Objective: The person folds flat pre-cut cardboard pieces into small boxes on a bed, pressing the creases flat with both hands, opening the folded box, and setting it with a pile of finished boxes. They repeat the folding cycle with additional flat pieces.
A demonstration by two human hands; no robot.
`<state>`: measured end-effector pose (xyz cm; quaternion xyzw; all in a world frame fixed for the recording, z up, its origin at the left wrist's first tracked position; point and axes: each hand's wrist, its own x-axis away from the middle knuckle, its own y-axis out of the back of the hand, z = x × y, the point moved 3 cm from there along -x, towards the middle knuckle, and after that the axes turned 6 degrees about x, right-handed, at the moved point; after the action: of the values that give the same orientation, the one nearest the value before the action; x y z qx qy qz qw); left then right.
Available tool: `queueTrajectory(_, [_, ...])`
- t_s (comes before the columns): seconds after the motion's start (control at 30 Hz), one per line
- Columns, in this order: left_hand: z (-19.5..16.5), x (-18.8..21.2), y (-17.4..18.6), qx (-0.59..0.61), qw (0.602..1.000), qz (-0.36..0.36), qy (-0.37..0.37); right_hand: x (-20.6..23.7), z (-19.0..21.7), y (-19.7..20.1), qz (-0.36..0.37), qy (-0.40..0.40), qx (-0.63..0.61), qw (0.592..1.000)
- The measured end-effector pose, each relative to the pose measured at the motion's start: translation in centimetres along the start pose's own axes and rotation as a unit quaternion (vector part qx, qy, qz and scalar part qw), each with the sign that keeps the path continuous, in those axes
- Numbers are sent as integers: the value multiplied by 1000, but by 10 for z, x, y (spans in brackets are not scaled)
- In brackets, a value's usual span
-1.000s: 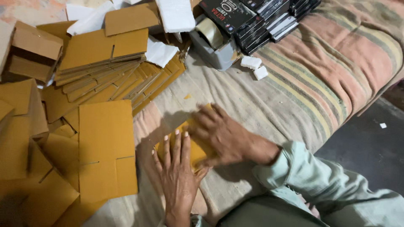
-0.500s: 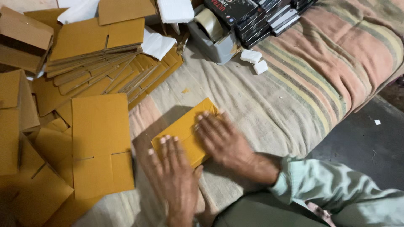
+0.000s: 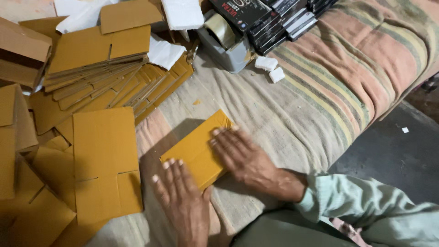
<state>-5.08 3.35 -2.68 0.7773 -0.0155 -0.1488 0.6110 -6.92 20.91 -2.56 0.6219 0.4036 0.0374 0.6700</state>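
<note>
— What have your hands got?

— A small yellow-brown box (image 3: 196, 153), lying flat on the striped bedding (image 3: 329, 91). My right hand (image 3: 242, 158) lies on its 3 o'clock side, fingers straight and spread, palm down, pressing rather than gripping. My left hand (image 3: 183, 196) is at the box's 6 o'clock corner, also flat, fingers open and together, fingertips just reaching the edge. Neither hand is curled round anything.

— What's around it?

— At 9 o'clock from the box, just beside my left hand, a flat carton blank (image 3: 105, 164) lies unfolded. At 11 o'clock, a fanned stack of blanks (image 3: 114, 77) spreads across the bedding, with white wrappings (image 3: 164, 51) on it. A grey tape dispenser (image 3: 226, 43) sits at 12 o'clock, well apart from the box, and black cases (image 3: 274, 20) are piled just past it. Two small white blocks (image 3: 270, 68) lie at 1 o'clock. A folded-up carton (image 3: 23, 52) stands at the far 10 o'clock edge.
</note>
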Motion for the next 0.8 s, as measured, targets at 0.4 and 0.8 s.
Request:
queueTrajectory(0.4, [10,6,1,-15,1000,-25,12,16,-21,-15,13,-15,68,997])
queueTrajectory(0.8, [-1,1,3,61,996,-39,-54,2,-13,16,12,7,-113,993])
